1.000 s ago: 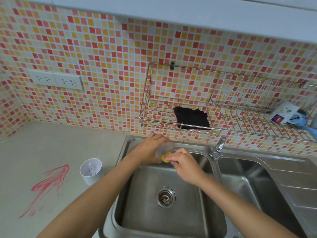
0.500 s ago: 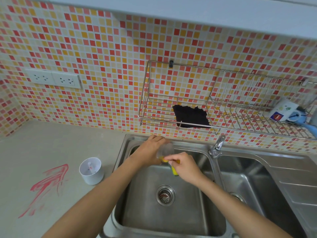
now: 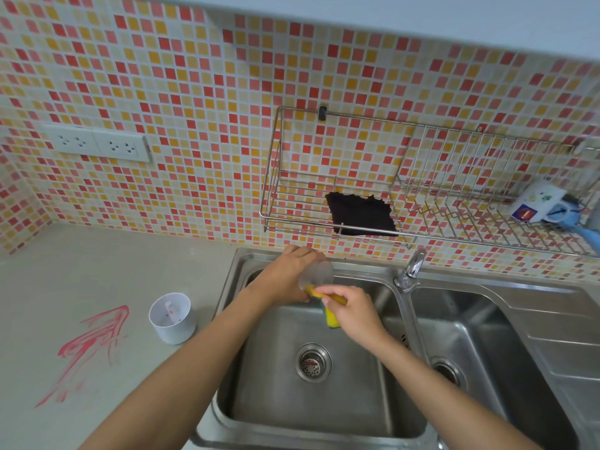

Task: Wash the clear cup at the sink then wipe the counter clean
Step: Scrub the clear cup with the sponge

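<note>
Step in hand: scrubbing the cup. Your left hand (image 3: 284,279) is curled round the small clear cup (image 3: 317,273), which lies on its side in the air over the back of the left basin of the stainless steel double sink (image 3: 276,391), just above the centre of the frame. Your right hand (image 3: 355,311) pinches the yellow rectangular sponge (image 3: 331,318): one end is pushed in at the cup's mouth and the other hangs below the fingers. No water stream shows at the chrome tap (image 3: 413,267), so judge this a soaping pass with the rinse yet to come. Suggested method: turn the cup with the left hand and let the sponge stay put, so the whole inner wall and rim get covered. Push the sponge end down to the base, which is probably the part most easily missed. Grip the wall firmly but without squeezing, since a wet clear cup is likely to be slippery. Work low over the basin so drips and any slip land inside. Second half not begun: a red streaky smear (image 3: 91,347) lies on the pale grey worktop (image 3: 97,267) at lower left of the frame, beside a white round plastic tub (image 3: 172,318). The black cloth (image 3: 360,216) in the wall-hung wire rack (image 3: 272,190) looks a likely wiper.
</note>
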`<state>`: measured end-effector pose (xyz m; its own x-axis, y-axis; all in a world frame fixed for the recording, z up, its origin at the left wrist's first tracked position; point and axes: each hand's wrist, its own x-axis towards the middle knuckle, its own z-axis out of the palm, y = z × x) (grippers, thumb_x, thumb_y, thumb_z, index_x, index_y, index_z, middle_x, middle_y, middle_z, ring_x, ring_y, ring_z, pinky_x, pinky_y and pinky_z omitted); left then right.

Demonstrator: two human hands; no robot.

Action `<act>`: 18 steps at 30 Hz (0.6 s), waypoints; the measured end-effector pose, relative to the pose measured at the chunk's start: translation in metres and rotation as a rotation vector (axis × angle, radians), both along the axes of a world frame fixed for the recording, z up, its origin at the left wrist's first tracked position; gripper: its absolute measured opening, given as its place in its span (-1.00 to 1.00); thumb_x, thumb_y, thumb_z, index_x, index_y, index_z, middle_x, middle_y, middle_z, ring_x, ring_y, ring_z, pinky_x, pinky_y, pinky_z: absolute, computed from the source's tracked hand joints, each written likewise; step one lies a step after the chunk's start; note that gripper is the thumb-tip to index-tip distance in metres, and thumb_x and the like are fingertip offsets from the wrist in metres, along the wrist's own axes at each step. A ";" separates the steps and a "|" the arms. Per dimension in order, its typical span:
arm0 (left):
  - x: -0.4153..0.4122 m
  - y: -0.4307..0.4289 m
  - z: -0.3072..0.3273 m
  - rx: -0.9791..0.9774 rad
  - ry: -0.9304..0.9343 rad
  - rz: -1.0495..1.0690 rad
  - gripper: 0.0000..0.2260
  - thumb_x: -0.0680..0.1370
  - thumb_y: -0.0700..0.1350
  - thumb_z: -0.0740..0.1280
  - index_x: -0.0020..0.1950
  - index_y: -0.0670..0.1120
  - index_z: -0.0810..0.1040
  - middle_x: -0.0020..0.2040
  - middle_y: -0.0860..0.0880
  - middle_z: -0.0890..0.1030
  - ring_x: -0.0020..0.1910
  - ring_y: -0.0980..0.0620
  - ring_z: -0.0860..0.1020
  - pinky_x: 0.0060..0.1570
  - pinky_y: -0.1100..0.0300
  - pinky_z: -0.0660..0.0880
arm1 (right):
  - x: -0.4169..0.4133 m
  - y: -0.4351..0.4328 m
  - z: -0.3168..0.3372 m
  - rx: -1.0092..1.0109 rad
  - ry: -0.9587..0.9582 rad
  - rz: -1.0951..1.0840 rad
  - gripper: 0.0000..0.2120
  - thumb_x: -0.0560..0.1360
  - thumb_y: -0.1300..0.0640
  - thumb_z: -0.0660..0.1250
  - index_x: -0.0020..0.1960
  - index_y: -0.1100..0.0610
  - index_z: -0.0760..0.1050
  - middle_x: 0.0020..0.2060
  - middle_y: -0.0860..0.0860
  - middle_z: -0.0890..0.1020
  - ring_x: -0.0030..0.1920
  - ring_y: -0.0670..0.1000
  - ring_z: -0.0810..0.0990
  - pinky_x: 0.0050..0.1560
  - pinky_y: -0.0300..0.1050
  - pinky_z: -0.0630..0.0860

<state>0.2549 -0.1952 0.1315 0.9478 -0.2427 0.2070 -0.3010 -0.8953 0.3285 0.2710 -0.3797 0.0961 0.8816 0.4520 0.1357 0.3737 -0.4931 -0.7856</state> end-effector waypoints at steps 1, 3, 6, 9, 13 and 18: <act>-0.001 0.000 0.001 -0.004 -0.002 -0.005 -0.34 0.37 -0.04 0.54 0.41 -0.04 0.37 0.36 0.03 0.44 0.32 0.05 0.32 0.17 0.41 0.07 | 0.003 -0.005 0.003 -0.041 -0.026 0.041 -0.73 0.48 0.24 0.36 0.05 -0.09 0.66 -0.01 -0.09 0.67 0.04 -0.09 0.56 0.11 -0.27 0.43; -0.001 0.000 0.002 -0.023 -0.003 0.006 -0.32 0.35 -0.03 0.56 0.41 -0.04 0.38 0.36 0.04 0.45 0.32 0.06 0.33 0.20 0.39 0.07 | 0.014 -0.014 0.009 -0.177 -0.295 0.135 -0.70 0.47 0.29 0.36 0.08 -0.04 0.66 0.03 -0.13 0.67 0.02 -0.07 0.48 0.08 -0.34 0.36; 0.001 -0.002 0.004 -0.028 -0.005 -0.004 -0.31 0.33 -0.03 0.58 0.39 -0.05 0.40 0.35 0.05 0.46 0.32 0.06 0.34 0.22 0.37 0.07 | 0.027 -0.024 0.009 -0.324 -0.675 0.238 -0.67 0.42 0.32 0.40 0.14 0.06 0.63 0.09 -0.12 0.65 0.01 0.00 0.43 0.09 -0.20 0.45; 0.004 -0.003 0.002 -0.038 0.022 -0.031 -0.28 0.31 -0.01 0.59 0.40 -0.04 0.39 0.35 0.05 0.45 0.33 0.06 0.35 0.28 0.31 0.11 | 0.026 -0.028 0.002 -0.382 -0.758 0.269 -0.63 0.38 0.25 0.47 0.17 0.06 0.60 0.14 -0.11 0.62 0.05 0.00 0.42 0.07 -0.15 0.52; 0.002 -0.004 -0.008 -0.170 0.095 0.018 -0.23 0.33 -0.01 0.57 0.46 -0.04 0.32 0.40 0.05 0.40 0.37 0.06 0.32 0.31 0.30 0.14 | 0.023 -0.027 0.000 -0.355 -0.812 0.229 -0.67 0.37 0.25 0.51 0.11 0.06 0.62 0.09 -0.12 0.63 0.02 0.01 0.46 0.08 -0.23 0.49; 0.000 -0.015 -0.021 -0.208 0.044 0.124 -0.12 0.30 0.10 0.56 0.49 0.04 0.16 0.44 0.05 0.31 0.43 0.02 0.25 0.41 0.01 0.26 | 0.021 -0.019 0.000 -0.330 -0.818 0.184 -0.71 0.41 0.25 0.47 0.13 0.08 0.62 0.09 -0.10 0.63 0.04 0.00 0.46 0.09 -0.22 0.48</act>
